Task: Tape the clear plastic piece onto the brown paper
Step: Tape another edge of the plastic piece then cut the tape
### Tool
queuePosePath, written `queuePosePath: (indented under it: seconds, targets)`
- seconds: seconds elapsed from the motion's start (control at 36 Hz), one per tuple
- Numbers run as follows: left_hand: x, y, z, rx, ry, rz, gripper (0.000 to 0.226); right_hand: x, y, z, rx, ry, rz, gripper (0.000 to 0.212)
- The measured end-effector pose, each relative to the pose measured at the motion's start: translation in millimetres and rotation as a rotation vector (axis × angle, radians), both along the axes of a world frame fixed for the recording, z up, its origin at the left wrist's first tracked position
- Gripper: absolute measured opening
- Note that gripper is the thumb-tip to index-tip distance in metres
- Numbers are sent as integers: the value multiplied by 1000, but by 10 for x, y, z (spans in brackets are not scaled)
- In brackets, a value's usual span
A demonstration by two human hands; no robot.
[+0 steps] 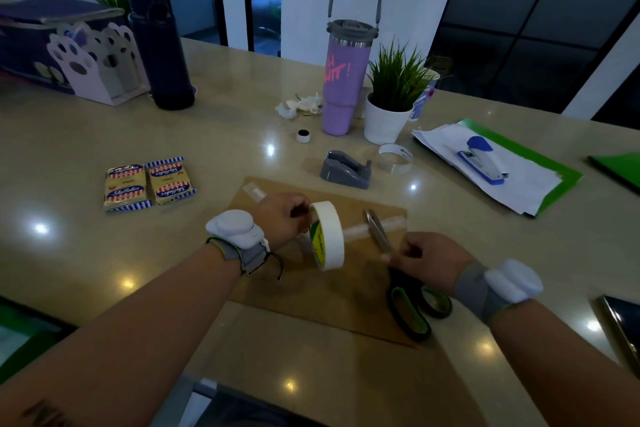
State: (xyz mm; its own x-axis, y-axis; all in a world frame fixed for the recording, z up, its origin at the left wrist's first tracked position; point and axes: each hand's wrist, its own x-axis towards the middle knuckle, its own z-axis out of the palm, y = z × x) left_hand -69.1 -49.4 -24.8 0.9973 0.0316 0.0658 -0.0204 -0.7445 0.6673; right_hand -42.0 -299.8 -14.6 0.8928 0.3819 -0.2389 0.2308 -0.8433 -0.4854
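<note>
Left hand (281, 218) gripping tape roll (327, 236) upright over brown paper (304, 284), right hand (427, 258) pinching its stretched strip (360, 229).

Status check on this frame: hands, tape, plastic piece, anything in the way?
Left hand holds tape roll. Right hand pinches the strip's end. Scissors lie on brown paper, across the strip. Plastic piece unclear.

I read "SkyFlakes" on the cracker packs (149, 186) lying on the surface. Pink lettering on the purple tumbler (341, 80) ends in "!", but I can't make out the rest.
</note>
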Motion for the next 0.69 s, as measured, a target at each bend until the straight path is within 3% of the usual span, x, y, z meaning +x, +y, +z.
queuePosePath:
  seconds: [0.19,0.42,0.69]
  targets:
    - [23,17,41,-11,47,-9,6,-54,-121,-30,-223,39,23,47]
    - [13,41,55,5,124,-18,19,-135,-140,85,-449,-28,63,52]
    - [-54,-26,22,-113,152,30,21,-26,-225,17,-500,-184,73,43]
